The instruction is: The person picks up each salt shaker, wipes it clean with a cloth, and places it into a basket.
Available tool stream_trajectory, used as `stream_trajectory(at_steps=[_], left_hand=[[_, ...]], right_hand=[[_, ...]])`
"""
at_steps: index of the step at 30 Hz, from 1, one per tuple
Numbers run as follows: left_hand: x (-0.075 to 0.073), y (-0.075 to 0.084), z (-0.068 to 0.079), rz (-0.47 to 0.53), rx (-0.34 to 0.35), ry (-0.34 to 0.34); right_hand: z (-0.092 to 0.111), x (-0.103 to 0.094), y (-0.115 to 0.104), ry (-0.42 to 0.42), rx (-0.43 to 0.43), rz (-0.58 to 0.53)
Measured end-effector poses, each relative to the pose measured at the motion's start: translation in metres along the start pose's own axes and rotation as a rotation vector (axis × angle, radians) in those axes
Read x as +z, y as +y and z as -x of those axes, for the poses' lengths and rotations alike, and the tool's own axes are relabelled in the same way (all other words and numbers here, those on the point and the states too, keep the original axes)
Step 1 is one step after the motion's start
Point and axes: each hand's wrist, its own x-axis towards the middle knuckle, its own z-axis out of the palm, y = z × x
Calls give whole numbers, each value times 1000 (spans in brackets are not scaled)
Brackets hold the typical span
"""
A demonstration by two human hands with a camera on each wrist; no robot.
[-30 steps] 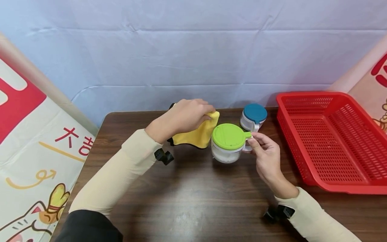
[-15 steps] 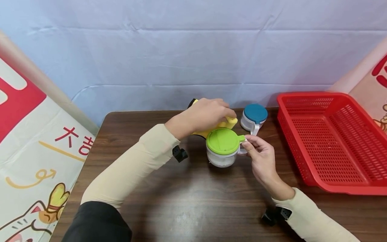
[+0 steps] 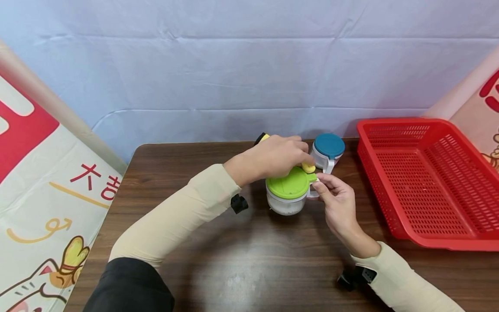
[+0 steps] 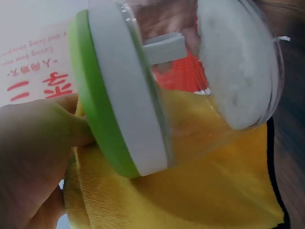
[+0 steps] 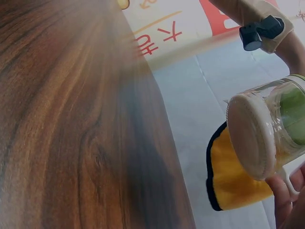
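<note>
A clear seasoning jar point(image 3: 286, 206) with a bright green lid point(image 3: 287, 186) and a white handle is held over the table. My right hand point(image 3: 338, 203) pinches the handle at the jar's right side. In the right wrist view the jar's whitish base point(image 5: 250, 138) faces the camera. My left hand point(image 3: 273, 157) grips a yellow cloth point(image 4: 214, 191) with black edging. Its fingers lie at the far edge of the lid. The cloth hangs behind the jar, mostly hidden by the hand and lid in the head view.
A similar jar with a blue lid point(image 3: 329, 146) stands at the back of the brown table point(image 3: 218, 268), just behind the right hand. A red plastic basket point(image 3: 401, 208) sits on the right. A pale cloth backdrop point(image 3: 234, 65) rises behind the table's back edge.
My left hand has moved right with the cloth, from beside the jar to the lid's far edge. The green-lidded jar shifted slightly left and nearer in my right hand, then stayed put.
</note>
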Motion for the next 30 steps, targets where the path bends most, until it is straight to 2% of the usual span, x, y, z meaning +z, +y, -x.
stream_trajectory(at_steps=[7,14,21,30], left_hand=[[1,0,1,30,4,-31],[1,-1,3,37,-10,-27],[-1,-5,8,93,-21,-13],[0,-10,10,66,-34,-31]], right_hand=[[1,1,0,-5,6,-8],[0,1,-1,-3,1,-5],[1,2,-3,-6,6,7],[2,2,-4,-4,9,30]])
